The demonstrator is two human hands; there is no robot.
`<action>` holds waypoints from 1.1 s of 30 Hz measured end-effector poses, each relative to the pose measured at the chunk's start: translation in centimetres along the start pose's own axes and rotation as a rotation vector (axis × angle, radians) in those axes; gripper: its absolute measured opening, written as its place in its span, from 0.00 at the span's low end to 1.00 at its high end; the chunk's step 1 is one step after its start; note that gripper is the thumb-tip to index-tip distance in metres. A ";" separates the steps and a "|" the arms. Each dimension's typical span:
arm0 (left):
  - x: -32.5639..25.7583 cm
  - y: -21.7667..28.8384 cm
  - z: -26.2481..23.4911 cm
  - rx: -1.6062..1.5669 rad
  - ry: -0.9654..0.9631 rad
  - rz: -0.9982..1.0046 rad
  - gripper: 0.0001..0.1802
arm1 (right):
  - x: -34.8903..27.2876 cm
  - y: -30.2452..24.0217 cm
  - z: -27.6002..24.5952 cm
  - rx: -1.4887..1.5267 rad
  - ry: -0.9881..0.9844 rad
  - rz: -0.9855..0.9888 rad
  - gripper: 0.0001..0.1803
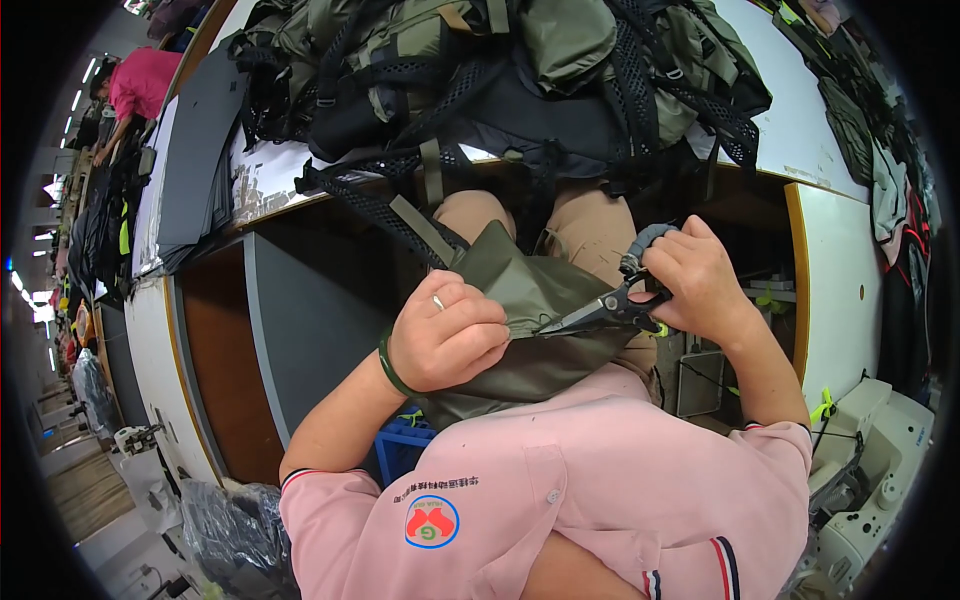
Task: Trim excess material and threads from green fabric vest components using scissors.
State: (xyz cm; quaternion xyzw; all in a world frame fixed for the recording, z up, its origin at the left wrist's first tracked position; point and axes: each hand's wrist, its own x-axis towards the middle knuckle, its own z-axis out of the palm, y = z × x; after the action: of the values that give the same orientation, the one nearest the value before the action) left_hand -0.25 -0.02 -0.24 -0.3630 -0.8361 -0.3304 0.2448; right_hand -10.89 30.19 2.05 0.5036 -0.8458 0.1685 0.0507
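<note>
Right hand (pixel 695 278) gripping scissors (pixel 592 312), blades pointing left along fabric edge. Left hand (pixel 448 332) pinching olive fabric (pixel 495 268) just left of tips; fabric spread over lap (pixel 590 222) below both. Beyond grip: backpack pile (pixel 570 45) on white table (pixel 800 120).

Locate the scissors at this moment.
In the head view, the scissors are just right of centre, held in the right hand, their blades pointing left along the green fabric toward the left hand.

Left hand (pixel 450 332) curled in a pinch, right hand (pixel 692 277) slightly farther forward — curled too, both forearms (pixel 345 415) angled inward
</note>
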 end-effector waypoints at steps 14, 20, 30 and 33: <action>0.4 -0.1 0.2 -0.027 -0.009 -0.002 0.17 | 0.0 -1.1 0.3 0.518 -0.214 0.147 0.24; 1.1 -0.1 0.6 -0.069 -0.120 -0.071 0.16 | -1.0 -2.2 2.2 0.627 -0.260 0.164 0.13; 0.3 0.0 1.1 -0.057 -0.007 -0.032 0.17 | -0.9 -1.6 -1.2 0.022 0.022 0.118 0.20; 0.5 0.1 1.1 -0.056 0.002 -0.036 0.17 | -0.8 -1.7 -1.9 -0.102 0.016 0.104 0.20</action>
State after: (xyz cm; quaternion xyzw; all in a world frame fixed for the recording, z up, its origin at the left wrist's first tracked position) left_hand -0.62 1.06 -0.61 -0.3544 -0.8327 -0.3585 0.2292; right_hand -9.18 30.70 3.99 0.4546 -0.8778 0.1316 0.0741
